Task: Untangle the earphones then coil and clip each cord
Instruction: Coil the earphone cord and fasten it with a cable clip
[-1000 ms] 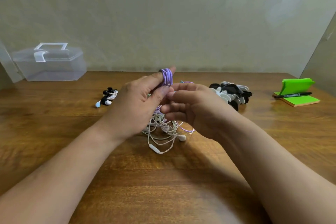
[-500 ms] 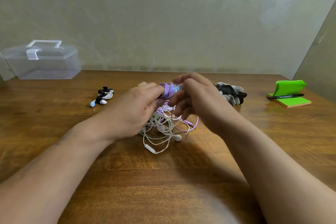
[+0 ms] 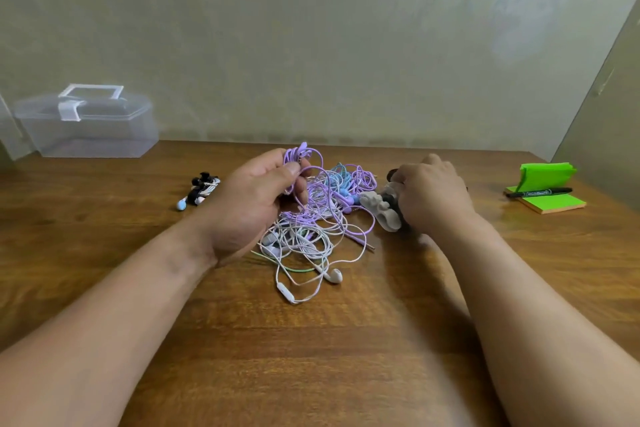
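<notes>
My left hand (image 3: 249, 204) holds a small coil of purple earphone cord (image 3: 302, 160) pinched between thumb and fingers, just above the tangle. A tangle of white, purple, blue and green earphone cords (image 3: 311, 236) lies on the wooden table in the middle. To its right, my right hand (image 3: 433, 194) rests on a pile of black and white cord clips (image 3: 381, 210), its fingers curled over them; which clip it grips is hidden. A coiled, clipped earphone (image 3: 201, 192) lies at the left.
A clear plastic box with a lid (image 3: 86, 125) stands at the back left by the wall. At the right lie green sticky notes (image 3: 547, 199) with a black marker (image 3: 536, 192) on top. A panel edge rises at the far right.
My right hand let go of the purple coil and moved right onto the clip pile. The coil came off my left fingers and my left hand now pinches it.
</notes>
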Demonstrator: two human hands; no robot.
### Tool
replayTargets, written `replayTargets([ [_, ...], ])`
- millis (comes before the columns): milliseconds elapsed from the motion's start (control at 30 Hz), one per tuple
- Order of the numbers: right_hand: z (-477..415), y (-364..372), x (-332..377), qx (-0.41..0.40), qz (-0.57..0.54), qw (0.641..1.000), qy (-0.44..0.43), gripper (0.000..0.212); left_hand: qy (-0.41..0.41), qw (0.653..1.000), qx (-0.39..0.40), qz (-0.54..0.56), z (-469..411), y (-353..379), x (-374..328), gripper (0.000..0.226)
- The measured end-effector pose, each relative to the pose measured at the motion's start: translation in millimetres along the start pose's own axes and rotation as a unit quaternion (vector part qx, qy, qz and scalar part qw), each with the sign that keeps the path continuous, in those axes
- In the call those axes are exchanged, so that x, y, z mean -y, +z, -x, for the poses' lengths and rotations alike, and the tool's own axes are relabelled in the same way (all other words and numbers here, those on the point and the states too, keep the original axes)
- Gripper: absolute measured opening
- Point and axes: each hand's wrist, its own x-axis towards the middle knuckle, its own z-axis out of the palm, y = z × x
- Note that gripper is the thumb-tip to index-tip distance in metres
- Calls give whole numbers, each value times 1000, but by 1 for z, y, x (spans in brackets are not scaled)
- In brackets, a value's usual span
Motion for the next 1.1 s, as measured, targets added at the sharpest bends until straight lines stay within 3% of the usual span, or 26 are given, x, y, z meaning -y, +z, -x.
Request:
replayTargets([
  [167, -1, 0, -2, -11, -16, 1000, -1, 19, 0, 987, -12, -159, 0, -8, 3, 25],
  [300, 1, -2, -1, 5, -3, 1000, -4, 24, 44, 942, -56, -328, 1, -20, 3, 20],
  [400, 3, -4, 2, 26, 5, 1000, -10, 29, 69, 922, -101, -367, -2, -29, 1, 19],
  [467, 4, -5, 2, 21, -2, 1000, -8, 27, 59, 945, -104, -304, -4, -32, -1, 20],
  [567, 3, -6, 0, 5, 7, 1000, -1, 24, 21, 989, -99, -105, -4, -28, -3, 21],
  [633, 3, -9, 2, -26, -14, 1000, 7, 24, -12, 997, -67, 33, 0, -23, -8, 24],
  [700, 6, -18, 5, -82, -110, 991, 14, 22, -29, 994, -35, 96, 1, -20, -11, 22],
  [800, 18, -37, 17, -104, -316, 943, 7, 18, -40, 991, 0, 127, 2, -15, -10, 20],
  [867, 33, -43, 33, -32, -446, 894, -14, 18, -40, 989, 21, 142, 2, -11, -8, 18],
  [967, 49, -42, 55, 104, -618, 778, -36, 26, -43, 987, 35, 150, 2, -8, -5, 12],
  [1100, 62, -46, 77, 210, -720, 660, -55, 27, -22, 993, 3, 115, 2, -4, -5, 19],
])
